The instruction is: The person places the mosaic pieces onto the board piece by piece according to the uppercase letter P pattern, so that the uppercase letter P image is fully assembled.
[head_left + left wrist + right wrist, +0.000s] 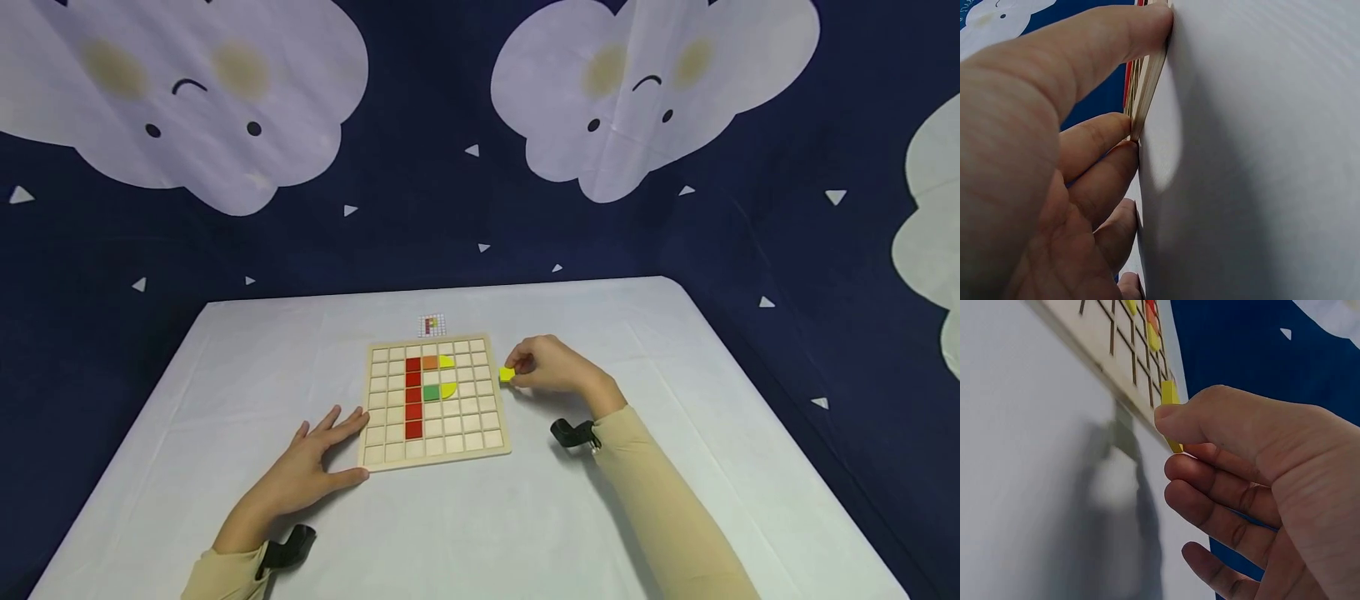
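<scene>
A wooden grid board [386,457] lies on the white table, its cells filled with pale tiles. A column of red tiles [413,396] stands left of its middle. Beside that column are an orange tile [430,362], a green tile [431,392] and two yellow rounded tiles [448,390]. Just off the board's right edge, my right hand [551,367] pinches a yellow tile [1168,392] between thumb and fingers. My left hand [303,471] rests with fingers spread at the board's left edge, thumb near the lower left corner, fingertips touching its side in the left wrist view.
Behind the board lies a small picture card [432,325] with a similar coloured pattern. The white table [480,533] extends around the board. A dark blue cloth [420,258] with clouds hangs beyond the table. Black wrist cameras [573,433] sit at both cuffs.
</scene>
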`<state>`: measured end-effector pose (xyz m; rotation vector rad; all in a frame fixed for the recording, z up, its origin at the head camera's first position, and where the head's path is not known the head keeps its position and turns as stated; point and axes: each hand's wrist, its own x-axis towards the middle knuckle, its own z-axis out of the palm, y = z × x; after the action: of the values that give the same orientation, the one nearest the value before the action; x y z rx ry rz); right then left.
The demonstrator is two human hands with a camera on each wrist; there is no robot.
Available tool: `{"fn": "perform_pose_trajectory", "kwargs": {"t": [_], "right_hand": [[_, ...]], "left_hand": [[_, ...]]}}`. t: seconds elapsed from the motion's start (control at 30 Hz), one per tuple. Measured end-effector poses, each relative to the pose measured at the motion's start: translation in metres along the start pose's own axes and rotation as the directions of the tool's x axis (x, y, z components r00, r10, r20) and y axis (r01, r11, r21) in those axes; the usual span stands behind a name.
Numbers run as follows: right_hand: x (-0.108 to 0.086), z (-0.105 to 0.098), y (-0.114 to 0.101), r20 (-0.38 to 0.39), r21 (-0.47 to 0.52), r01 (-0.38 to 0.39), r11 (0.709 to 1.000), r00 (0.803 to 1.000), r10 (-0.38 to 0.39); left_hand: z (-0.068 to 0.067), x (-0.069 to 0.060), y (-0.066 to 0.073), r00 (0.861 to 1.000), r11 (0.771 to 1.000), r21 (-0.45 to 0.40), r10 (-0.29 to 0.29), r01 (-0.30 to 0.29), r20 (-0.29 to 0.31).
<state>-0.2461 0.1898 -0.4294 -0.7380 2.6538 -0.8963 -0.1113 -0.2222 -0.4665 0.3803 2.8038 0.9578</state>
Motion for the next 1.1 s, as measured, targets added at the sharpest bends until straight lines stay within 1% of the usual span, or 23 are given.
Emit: {"fn": "perform_pose_trajectory", "kwargs": {"t": [0.23, 0.5, 0.73, 0.93, 1.1], "right_hand": [[0.016, 0.007, -0.011, 0.001, -0.008, 0.028, 1.000, 1.000, -0.028], [0.030, 0.014, -0.024, 0.010, -0.020, 0.041, 0.999, 0.999, -0.041], [0.041, 0.023, -0.040, 0.021, -0.061, 0.036, 0.997, 0.999, -0.035], [0.049, 0.029, -0.051, 0.024, -0.106, 0.079, 0.991, 0.997, -0.076], [0.056, 0.036, -0.056, 0.029, -0.132, 0.047, 0.990, 0.999, -0.043]], "left_hand": [[0.001, 0.000, 0.001, 1.000, 1.000, 0.017, 0.004, -0.004, 0.000], [-0.001, 0.000, 0.002, 1.000, 1.000, 0.025, 0.018, -0.018, 0.000], [0.000, 0.001, 0.006, 1.000, 0.999, 0.044, 0.031, -0.030, -0.006], [0.001, 0.001, 0.009, 1.000, 0.998, 0.054, 0.024, -0.024, -0.012], [0.002, 0.000, 0.009, 1.000, 0.998, 0.052, 0.021, -0.021, -0.010]]}}
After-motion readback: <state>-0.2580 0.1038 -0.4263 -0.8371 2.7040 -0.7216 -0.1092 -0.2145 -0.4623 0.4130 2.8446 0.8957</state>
